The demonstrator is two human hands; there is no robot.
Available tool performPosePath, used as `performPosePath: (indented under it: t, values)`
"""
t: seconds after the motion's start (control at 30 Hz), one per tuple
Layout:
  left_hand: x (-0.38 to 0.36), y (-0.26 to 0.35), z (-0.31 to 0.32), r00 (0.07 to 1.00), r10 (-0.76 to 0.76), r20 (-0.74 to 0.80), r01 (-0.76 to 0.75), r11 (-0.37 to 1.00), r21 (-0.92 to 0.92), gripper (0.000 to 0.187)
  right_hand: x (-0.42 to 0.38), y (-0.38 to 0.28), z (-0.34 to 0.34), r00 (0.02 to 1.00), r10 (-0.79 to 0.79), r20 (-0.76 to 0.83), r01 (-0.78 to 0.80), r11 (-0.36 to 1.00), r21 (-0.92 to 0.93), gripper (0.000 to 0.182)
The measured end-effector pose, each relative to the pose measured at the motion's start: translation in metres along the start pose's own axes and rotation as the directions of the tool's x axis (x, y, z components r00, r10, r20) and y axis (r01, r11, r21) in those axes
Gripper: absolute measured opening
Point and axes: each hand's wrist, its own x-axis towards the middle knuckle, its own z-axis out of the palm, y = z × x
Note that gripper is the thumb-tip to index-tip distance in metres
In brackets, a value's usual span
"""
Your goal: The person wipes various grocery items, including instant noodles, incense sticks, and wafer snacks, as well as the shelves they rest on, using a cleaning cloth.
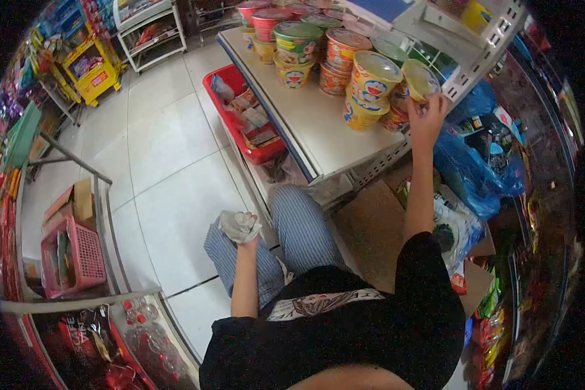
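My right hand (428,121) has its fingers around the lower side of a yellow instant noodle cup (421,79), which leans at the right end of a white shelf (299,123). Just left of it stand two stacked yellow cups (374,73) with a blue cartoon figure. Further along the shelf are orange cups (346,49), green-topped cups (297,39) and red cups (271,25). Over my left knee, my left hand (249,238) is closed on a crumpled greyish-white cloth (236,225).
Below the shelf's left edge sits a red basket (266,154) of packets. Blue plastic bags (478,172) and a cardboard box (370,224) lie under and beside the shelf's right end. A pink basket (88,261) and a yellow crate (91,68) stand at left on the tiled floor (166,175).
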Motion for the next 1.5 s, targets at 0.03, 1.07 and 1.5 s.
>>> performPosePath:
  t: [0.03, 1.07, 1.5]
  values:
    - [-0.002, 0.003, 0.0, 1.0, 0.012, -0.016, -0.013, 0.998, -0.065, 0.019, -0.004, 0.007, 0.003, 0.999, -0.048, -0.018, 0.047, 0.998, -0.047, 0.028]
    - [-0.037, 0.024, 0.002, 0.995, -0.099, 0.015, 0.099, 0.957, -0.272, 0.03, 0.075, -0.034, -0.019, 0.652, 0.013, 0.758, 0.471, 0.777, -0.418, 0.088]
    - [-0.04, 0.026, 0.007, 0.996, -0.08, 0.026, 0.085, 0.94, -0.33, 0.026, 0.028, -0.126, -0.035, 0.269, -0.574, 0.773, 0.266, 0.816, 0.513, 0.071]
